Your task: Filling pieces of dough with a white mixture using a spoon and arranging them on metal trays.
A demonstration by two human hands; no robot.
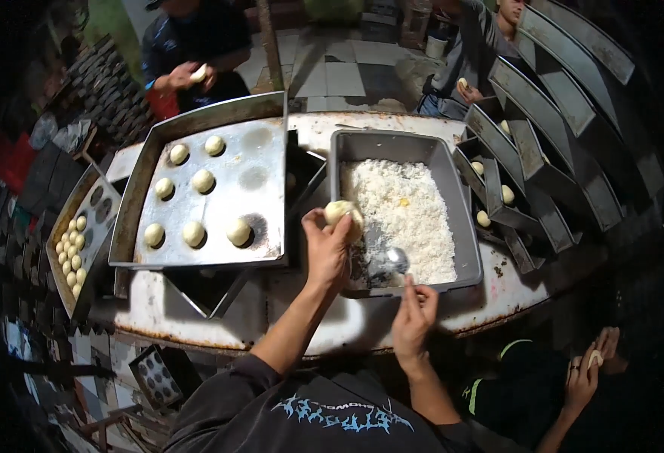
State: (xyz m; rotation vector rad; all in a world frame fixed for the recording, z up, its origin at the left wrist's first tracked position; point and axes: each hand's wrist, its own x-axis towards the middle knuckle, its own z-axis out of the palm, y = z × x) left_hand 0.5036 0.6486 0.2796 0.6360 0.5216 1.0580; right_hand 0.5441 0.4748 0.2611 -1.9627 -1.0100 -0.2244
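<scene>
In my left hand [324, 249] is a piece of pale dough [345, 217], pinched between fingers and thumb above the near left part of a grey plastic tub [468, 260]. The dough looks flattened and partly folded; whether anything lies inside it is hidden. My right hand [413, 321] grips the handle of a metal spoon [396, 260], its bowl down in the tub near the dark bottom. White, crumbly, grated-looking filling [404, 211] with a small yellow bit heaps across most of the tub, thinner at the near left.
To the left, a metal baking tray [226, 204] carries several dough balls [203, 180]; a second tray [83, 298] with more balls lies beyond it. Metal tins [524, 151] stack high at the right. Three other people handle dough around the table [151, 313], whose edge is rusty.
</scene>
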